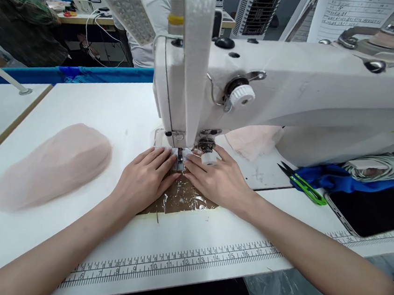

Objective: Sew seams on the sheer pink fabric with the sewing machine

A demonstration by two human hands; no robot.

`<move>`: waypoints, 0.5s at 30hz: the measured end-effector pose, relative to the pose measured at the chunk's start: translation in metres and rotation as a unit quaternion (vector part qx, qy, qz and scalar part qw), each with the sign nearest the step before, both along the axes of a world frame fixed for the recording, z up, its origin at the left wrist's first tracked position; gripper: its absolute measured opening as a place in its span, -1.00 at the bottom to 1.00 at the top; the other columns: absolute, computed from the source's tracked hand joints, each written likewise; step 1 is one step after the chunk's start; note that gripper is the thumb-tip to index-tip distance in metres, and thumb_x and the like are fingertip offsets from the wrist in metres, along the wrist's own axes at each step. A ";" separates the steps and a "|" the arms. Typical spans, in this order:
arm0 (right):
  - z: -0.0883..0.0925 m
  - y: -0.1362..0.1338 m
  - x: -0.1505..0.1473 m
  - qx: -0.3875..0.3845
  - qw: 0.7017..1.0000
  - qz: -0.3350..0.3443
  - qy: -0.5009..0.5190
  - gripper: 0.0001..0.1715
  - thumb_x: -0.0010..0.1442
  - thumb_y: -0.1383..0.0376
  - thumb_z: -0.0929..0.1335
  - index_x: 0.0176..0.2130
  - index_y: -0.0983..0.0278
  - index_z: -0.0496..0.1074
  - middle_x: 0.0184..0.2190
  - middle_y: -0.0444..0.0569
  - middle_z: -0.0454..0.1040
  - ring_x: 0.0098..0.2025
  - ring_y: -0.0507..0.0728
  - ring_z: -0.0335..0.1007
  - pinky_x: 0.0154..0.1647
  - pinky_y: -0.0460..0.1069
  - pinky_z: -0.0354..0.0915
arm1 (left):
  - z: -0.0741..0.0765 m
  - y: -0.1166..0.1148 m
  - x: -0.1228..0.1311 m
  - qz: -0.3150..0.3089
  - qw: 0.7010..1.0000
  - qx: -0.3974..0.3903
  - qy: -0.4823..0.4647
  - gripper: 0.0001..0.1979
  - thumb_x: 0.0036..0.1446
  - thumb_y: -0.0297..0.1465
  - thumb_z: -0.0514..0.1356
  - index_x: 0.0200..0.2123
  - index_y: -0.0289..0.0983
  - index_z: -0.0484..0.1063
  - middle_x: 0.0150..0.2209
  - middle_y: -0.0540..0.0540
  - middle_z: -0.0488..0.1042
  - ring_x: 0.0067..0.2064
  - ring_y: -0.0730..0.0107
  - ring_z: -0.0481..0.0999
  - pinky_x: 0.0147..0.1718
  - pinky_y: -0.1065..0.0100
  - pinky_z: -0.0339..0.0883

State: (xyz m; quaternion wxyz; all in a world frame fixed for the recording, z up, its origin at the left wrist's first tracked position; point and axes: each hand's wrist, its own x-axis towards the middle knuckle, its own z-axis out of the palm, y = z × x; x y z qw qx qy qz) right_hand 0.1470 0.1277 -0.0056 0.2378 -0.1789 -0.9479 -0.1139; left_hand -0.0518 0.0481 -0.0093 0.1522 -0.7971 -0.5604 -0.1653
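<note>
While the left hand (144, 177) and right hand (222, 176) lie palms-down, fingers outstretched, over a flat, brown, film-covered panel (183, 197) near the white worktop's (124, 107) front edge, sewing looks underway, remainder unclear!

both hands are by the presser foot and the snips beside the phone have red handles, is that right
The handle colour is wrong: in the head view the snips are green-handled, not red. They lie beside the phone, and the left hand and right hand are by the presser foot.
</note>
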 end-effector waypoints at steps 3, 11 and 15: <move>0.003 0.000 0.002 -0.008 1.000 -0.002 0.006 -0.72 0.33 0.28 0.25 -0.15 0.27 0.54 -0.19 -0.06 0.60 -0.08 0.14 0.46 0.18 0.15 0.16 | -0.001 0.003 -0.004 0.016 1.000 -0.009 0.001 -0.61 0.31 -0.28 0.03 0.08 -0.39 0.38 0.07 -0.23 0.47 0.12 0.07 0.43 0.12 0.04 0.30; 0.013 0.003 0.005 0.019 0.999 -0.004 0.026 -0.71 0.31 0.36 0.24 -0.20 0.28 0.55 -0.39 -0.07 0.60 -0.23 0.12 0.48 0.13 0.13 0.25 | 0.016 -0.017 0.011 0.038 0.996 -0.005 0.080 -0.72 0.28 -0.44 0.02 -0.05 -0.42 0.43 -0.32 -0.20 0.54 -0.26 0.18 0.55 0.04 -0.04 0.33; 0.013 0.004 0.007 0.014 0.999 0.005 0.033 -0.73 0.29 0.37 0.25 -0.18 0.28 0.55 -0.33 -0.04 0.61 -0.17 0.13 0.46 0.11 0.13 0.27 | 0.033 -0.041 0.031 -0.197 0.965 -0.164 -0.053 -0.54 0.24 -0.65 -0.11 0.15 -0.29 0.26 -0.22 -0.12 0.54 -0.23 0.36 0.54 -0.22 0.30 0.46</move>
